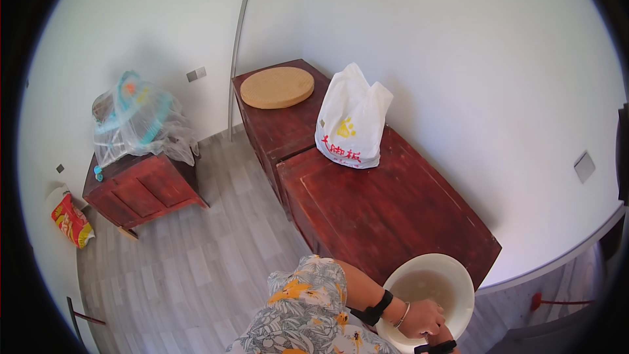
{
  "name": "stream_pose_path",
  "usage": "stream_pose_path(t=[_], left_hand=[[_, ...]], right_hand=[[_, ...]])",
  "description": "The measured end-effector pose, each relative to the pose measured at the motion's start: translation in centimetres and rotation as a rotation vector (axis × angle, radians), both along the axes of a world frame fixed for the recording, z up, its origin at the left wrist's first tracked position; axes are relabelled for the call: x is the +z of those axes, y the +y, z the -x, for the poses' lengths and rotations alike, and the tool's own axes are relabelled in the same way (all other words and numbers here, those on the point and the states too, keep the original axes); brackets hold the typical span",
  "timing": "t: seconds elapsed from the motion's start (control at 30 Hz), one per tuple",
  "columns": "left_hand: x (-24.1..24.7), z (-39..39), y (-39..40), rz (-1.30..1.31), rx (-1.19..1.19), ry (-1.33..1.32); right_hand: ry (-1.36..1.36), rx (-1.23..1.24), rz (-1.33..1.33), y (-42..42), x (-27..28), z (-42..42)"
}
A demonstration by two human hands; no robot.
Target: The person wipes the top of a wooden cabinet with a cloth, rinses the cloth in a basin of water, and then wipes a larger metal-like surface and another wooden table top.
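A white basin (464,300) holding cloudy brownish water is at the lower right, against the near end of a dark red wooden chest. My left hand (421,318), with a metal bangle and a black strap on that arm, is over the basin, fingers curled. Touching it from below is my right hand (433,338), mostly cut by the picture's lower edge, a black band on its wrist. Whether anything lies between the fingers is hidden. Further along the chest (373,206) stands a white plastic bag (351,123) with red and yellow print.
A round woven lid (277,87) lies on the far chest. Left across the wood-look floor (221,265), a smaller red cabinet (147,189) bears a plastic-wrapped bundle (140,118). A red and yellow packet (72,221) leans by the wall.
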State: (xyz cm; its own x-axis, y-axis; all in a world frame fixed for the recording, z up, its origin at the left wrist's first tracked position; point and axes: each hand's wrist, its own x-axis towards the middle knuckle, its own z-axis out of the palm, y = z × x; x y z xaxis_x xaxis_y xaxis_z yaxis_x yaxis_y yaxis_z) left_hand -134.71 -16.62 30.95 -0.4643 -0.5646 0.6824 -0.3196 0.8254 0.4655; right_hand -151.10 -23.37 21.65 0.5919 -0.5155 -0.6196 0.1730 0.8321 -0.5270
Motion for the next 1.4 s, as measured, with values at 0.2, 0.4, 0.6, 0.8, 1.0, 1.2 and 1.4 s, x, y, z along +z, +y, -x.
stream_pose_path(t=[0.2, 0.4, 0.6, 0.8, 1.0, 1.2, 1.4], left_hand=[[0.5, 0.9, 0.7, 0.131, -0.036, 0.011], [-2.9, 1.8, 0.4, 0.076, 0.07, 0.018], [-3.7, -0.1, 0.8, -0.761, 0.711, 0.388], [-4.5, -1.8, 8.7, -1.145, 0.687, 0.906], [-0.2, -5.0, 19.9, -1.302, 0.646, 1.451], [-0.9, -8.5, 32.8, -1.037, 0.89, 1.738], [-4.3, -11.4, 46.6, -0.606, 1.227, 2.007]], right_hand=[[-0.005, 0.021, 0.022, -0.7, 0.9, 1.0], [-0.035, 0.14, 0.073, -1.4, 1.3, 0.3], [0.021, 0.121, 0.133, 0.9, 6.7, 0.6], [-0.117, 0.488, 0.803, 2.8, 8.8, 0.7], [0.122, 0.846, 0.92, 7.3, 12.1, -6.1], [-0.015, 0.911, 1.031, 15.3, 13.3, -12.8], [-0.103, 0.867, 0.792, 27.7, 10.4, -20.9]])
